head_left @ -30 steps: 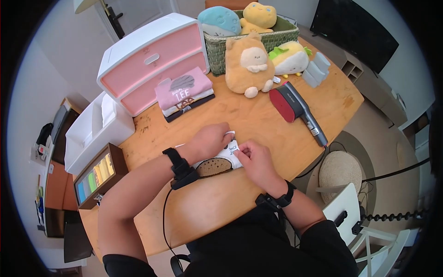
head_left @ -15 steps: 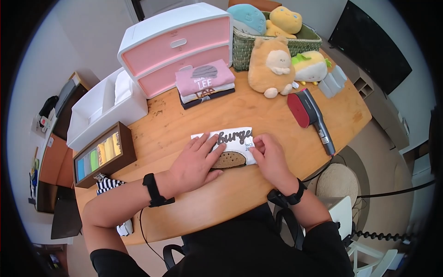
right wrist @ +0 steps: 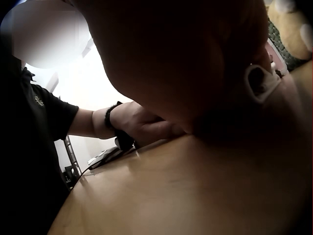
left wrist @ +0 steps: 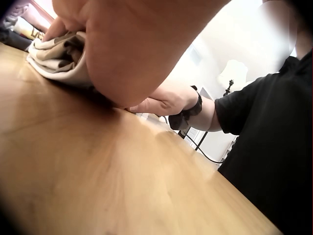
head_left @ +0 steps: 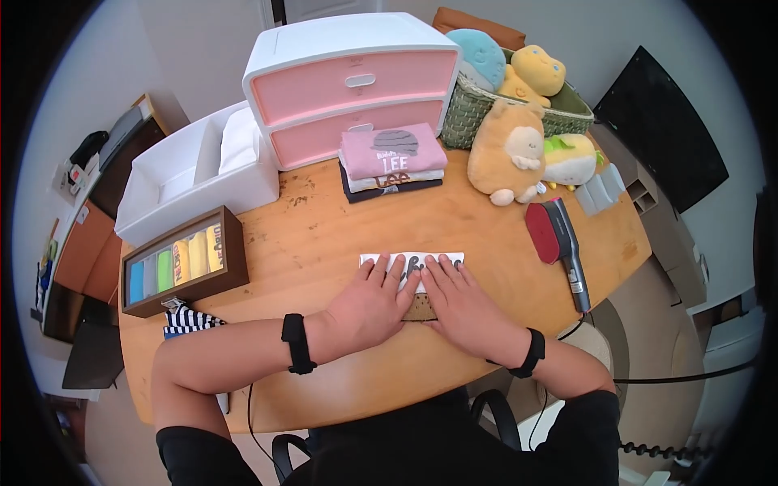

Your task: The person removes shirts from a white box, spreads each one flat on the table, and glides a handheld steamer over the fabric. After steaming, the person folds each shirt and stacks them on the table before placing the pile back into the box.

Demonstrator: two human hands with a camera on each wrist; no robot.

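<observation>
A folded white T-shirt [head_left: 413, 279] with dark lettering and a brown bun print lies near the table's front edge. Both hands lie on it side by side, fingers straight and pointing away from the body. My left hand [head_left: 369, 298] covers its left part, and my right hand [head_left: 472, 312] covers the right. The thumbs come close together over the print. From the left wrist view, the shirt's folded layers [left wrist: 57, 59] show as a thick roll beside the palm. A looped end of the cloth [right wrist: 259, 84] shows past the right hand in the right wrist view.
Behind the shirt is a stack of folded shirts [head_left: 393, 162] against a pink-and-white drawer unit [head_left: 356, 81]. Leftward stand a white bin [head_left: 203, 198] and a brown box [head_left: 235, 251] of rolled cloths. A handheld steamer [head_left: 559, 251], plush toys [head_left: 506, 154] and a woven basket [head_left: 458, 113] are on the right.
The left hand first reached over the shirt, then came back to lie flat on it. The right hand left its pinch at the right edge and flattened over the shirt. The head view has shifted.
</observation>
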